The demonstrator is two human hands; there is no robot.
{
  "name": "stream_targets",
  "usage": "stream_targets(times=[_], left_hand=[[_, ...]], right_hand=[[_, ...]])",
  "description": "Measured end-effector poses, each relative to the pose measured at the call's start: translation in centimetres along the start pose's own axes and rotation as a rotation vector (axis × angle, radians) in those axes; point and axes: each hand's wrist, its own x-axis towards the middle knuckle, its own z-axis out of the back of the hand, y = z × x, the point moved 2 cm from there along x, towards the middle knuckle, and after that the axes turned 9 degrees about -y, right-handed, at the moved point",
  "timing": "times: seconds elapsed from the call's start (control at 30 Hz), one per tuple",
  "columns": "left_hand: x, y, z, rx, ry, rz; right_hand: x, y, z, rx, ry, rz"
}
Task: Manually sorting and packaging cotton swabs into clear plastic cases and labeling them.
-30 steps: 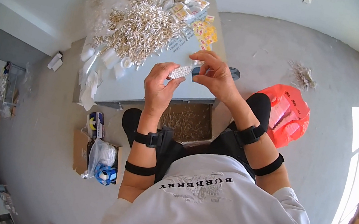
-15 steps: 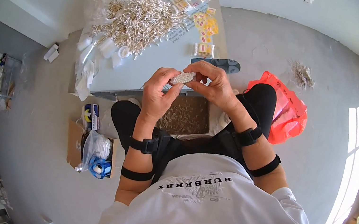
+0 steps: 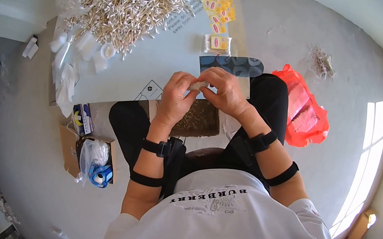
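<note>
Between my two hands, above the table's near edge, is a small bundle of cotton swabs, white tips showing and much of it hidden by fingers. My left hand pinches it from the left with thumb and fingers. From the right, my right hand grips it, fingers curled over. Beyond them on the table lies a big heap of loose cotton swabs. A filled clear pack of swabs with a yellow label rests past my right hand, near several loose yellow labels.
Under the table edge, between my legs, sits a box with loose swabs inside. Small white containers stand left on the table. An open cardboard box is on the floor at left, a red plastic bag at right.
The view has shifted, so the table and heap appear higher and further left. My hands stay together on the bundle, which now shows less between my fingers.
</note>
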Motion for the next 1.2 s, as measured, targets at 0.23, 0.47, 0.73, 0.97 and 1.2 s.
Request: stream_targets(times=[0.23,0.47,0.73,0.97,1.2], left_hand=[[0.8,0.5,-1.0,-0.129,-0.05,0.025],[1.8,1.3,-2.3,-0.055,0.013,-0.011],[2.8,1.1,-2.1,0.06,0.098,-0.193],[3.0,0.8,-1.9,0.014,0.104,-0.19],[2.6,1.0,-2.0,0.031,0.047,-0.176]], right_hand=[[0.0,-1.5,0.1,0.054,-0.079,-0.073],[0.7,-2.0,0.8,-0.105,-0.031,-0.019],[1.3,-2.8,0.6,-0.133,-0.01,0.019],[0.9,-3.4,0.9,0.003,-0.021,0.0],[0.4,-3.4,0.7,-0.012,-0.097,0.036]])
